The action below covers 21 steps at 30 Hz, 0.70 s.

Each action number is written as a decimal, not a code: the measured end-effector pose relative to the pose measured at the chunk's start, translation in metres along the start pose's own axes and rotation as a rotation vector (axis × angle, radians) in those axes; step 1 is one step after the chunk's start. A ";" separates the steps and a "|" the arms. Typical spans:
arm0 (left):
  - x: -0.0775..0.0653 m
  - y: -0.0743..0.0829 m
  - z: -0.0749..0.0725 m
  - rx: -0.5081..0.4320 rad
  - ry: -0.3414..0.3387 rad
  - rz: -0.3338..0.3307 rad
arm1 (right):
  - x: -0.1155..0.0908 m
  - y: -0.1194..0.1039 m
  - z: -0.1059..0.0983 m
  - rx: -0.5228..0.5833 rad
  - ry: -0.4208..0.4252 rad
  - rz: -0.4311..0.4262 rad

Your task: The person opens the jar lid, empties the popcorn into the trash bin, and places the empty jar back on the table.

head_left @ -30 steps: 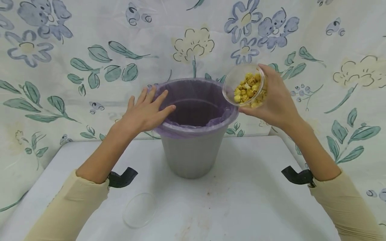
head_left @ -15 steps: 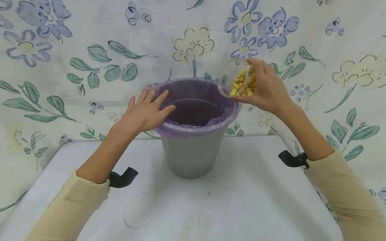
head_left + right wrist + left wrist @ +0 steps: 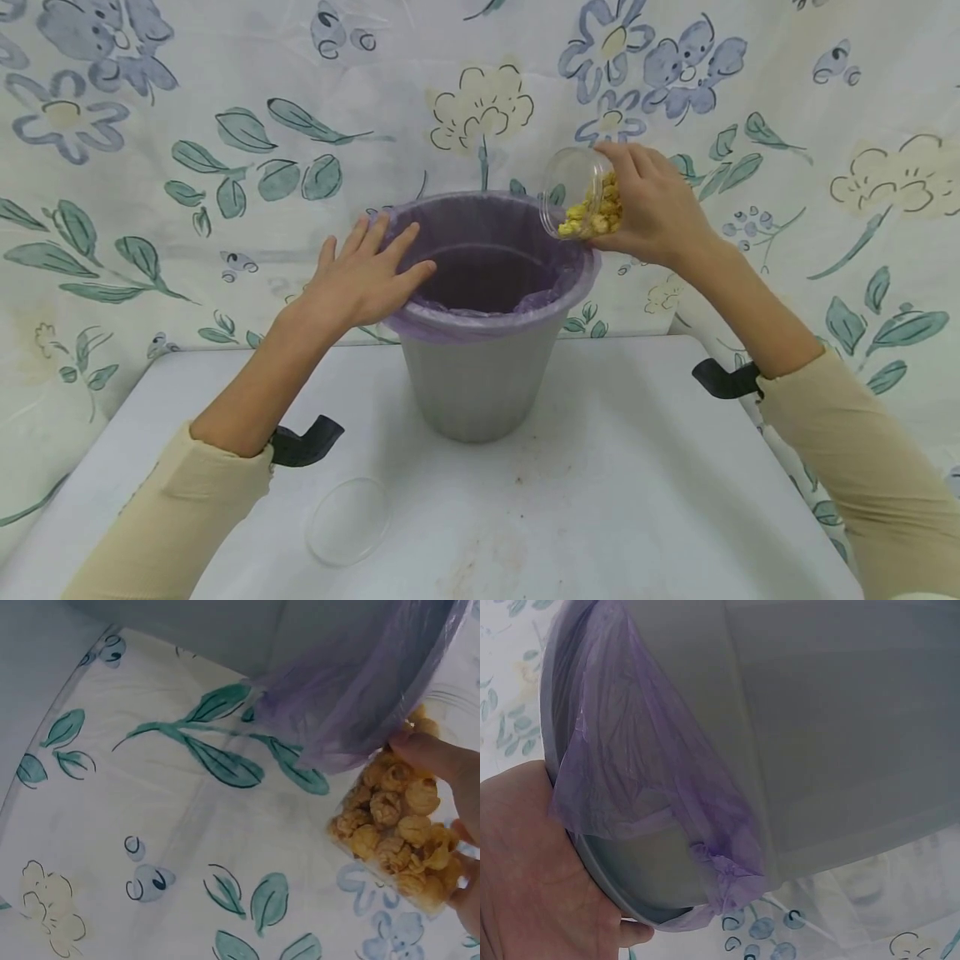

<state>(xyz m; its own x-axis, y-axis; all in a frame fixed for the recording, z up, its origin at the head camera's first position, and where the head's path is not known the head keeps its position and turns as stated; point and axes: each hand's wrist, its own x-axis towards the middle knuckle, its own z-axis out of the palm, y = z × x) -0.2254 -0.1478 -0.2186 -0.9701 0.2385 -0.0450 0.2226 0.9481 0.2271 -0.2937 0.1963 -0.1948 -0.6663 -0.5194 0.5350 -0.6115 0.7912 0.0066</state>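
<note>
A grey trash bin (image 3: pixel 476 392) with a purple bag (image 3: pixel 450 327) folded over its rim stands toward the back of the table. My left hand (image 3: pixel 358 282) rests on the bin's left rim, its fingers spread. In the left wrist view the palm lies against the rim beside the hanging bag edge. My right hand (image 3: pixel 660 208) grips a clear plastic jar (image 3: pixel 572 177) over the right rim. The jar is tipped with its mouth toward the bin. Caramel popcorn (image 3: pixel 596 215) lies along its lower side, and in the right wrist view several pieces (image 3: pixel 397 810) show behind the clear wall.
A round clear lid (image 3: pixel 348 522) lies on the white table (image 3: pixel 637 500) at the front left. Small brown specks and smears dot the table in front of the bin. A floral cloth (image 3: pixel 285 50) hangs behind.
My right hand has moved left and slightly up with the jar, turning its mouth further toward the bin. The popcorn has slid toward the mouth. My left hand has stayed in place.
</note>
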 end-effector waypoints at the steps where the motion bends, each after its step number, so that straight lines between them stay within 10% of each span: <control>1: 0.000 0.000 0.000 -0.001 0.000 0.000 | 0.001 0.000 0.000 -0.006 -0.002 -0.007; 21: 0.001 -0.001 0.000 0.001 0.005 -0.003 | 0.010 0.004 0.000 -0.129 0.009 -0.154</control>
<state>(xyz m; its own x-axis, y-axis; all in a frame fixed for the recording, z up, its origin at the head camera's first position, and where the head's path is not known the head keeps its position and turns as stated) -0.2263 -0.1481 -0.2192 -0.9713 0.2344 -0.0408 0.2195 0.9490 0.2264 -0.3026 0.1944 -0.1891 -0.5645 -0.6352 0.5271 -0.6461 0.7375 0.1966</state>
